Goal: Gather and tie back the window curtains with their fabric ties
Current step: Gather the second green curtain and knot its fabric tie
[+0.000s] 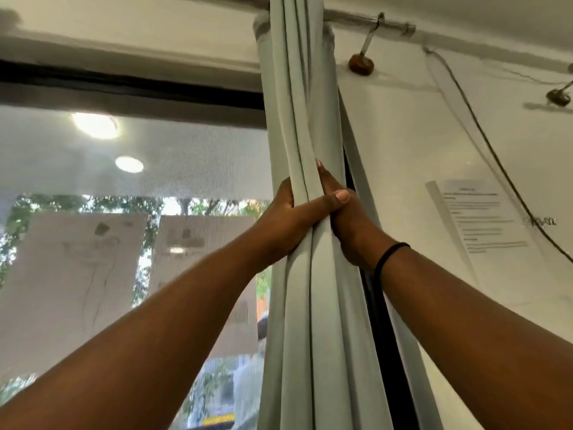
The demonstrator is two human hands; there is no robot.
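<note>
A pale grey-green curtain [297,97] hangs bunched into a narrow column of folds from the rod [366,23] at the top. My left hand [291,218] wraps the bundle from the left, its thumb lying across the front folds. My right hand [344,225] presses against the bundle's right side, fingers pointing up behind the fabric; a black band circles that wrist. Both hands squeeze the folds together at mid height. No fabric tie shows anywhere in view.
The window [130,231] with a mesh screen fills the left, its dark frame running above it. On the white wall at the right are a rod bracket [361,65], a printed paper sheet [483,215] and a dark cable [496,162] slanting down.
</note>
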